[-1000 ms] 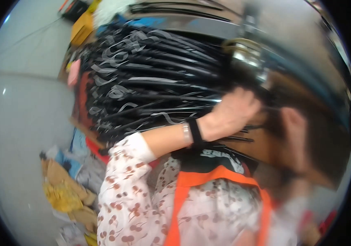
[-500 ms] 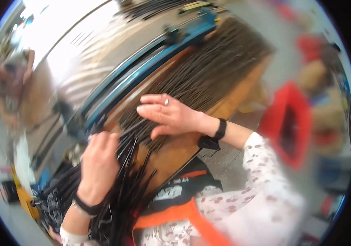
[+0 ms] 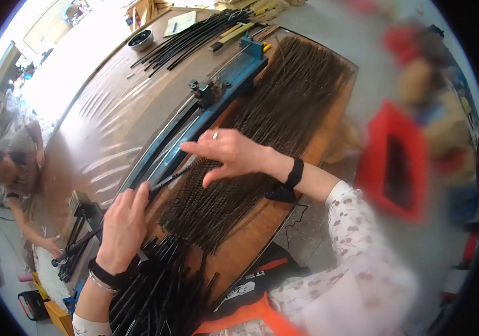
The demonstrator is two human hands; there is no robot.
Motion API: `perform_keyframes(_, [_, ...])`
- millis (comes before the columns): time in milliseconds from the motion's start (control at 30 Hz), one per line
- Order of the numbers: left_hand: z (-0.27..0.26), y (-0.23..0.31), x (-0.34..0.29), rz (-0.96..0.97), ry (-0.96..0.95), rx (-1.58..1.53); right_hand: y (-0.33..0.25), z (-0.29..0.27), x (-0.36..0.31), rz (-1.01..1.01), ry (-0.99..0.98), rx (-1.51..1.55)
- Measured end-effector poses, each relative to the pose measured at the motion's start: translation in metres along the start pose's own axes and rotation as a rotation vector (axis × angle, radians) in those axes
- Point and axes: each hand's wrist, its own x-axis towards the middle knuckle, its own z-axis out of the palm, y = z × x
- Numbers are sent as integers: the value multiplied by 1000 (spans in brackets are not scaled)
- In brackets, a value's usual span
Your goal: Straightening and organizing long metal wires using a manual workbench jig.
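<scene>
Notes from my remote seat. Left hand [image 3: 120, 229]: grip closed around a slim black tube [image 3: 167, 181], which slants up and to the right over the edge of a heap of thin ridged rods [image 3: 273, 106]. Right hand [image 3: 232, 152]: grip partly open, index finger stretched out, thumb well apart from it. The tube's far end lies by that gap; I cannot tell whether any finger touches it.

What worries me: only the left grip plainly has the tube, so a loose hold there could let it roll or swing as the far end is worked. If the end is a narrow mouth, a slight tilt could make anything fed into it catch on the rim. The ridged rods lie tightly packed; pulling one could drag its neighbours or tangle them. The blue rail [image 3: 234, 84] runs close past both hands, so a wide sweep might knock knuckles on it. Loose black tubes [image 3: 158, 283] crowd below the left wrist at the worktop [image 3: 239, 242] end and could slide if bumped. A co-worker's hand [image 3: 52, 245] sits off to the left; a long piece swung that way might reach it.
</scene>
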Motion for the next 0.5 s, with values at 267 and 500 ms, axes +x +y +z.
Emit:
perform_keyframes(267, [-21, -15, -46, -17, 103, 104, -63, 66, 29, -24, 172, 21])
perform_keyframes(500, [-45, -25, -98, -69, 122, 198, -112, 120, 53, -196, 267, 18])
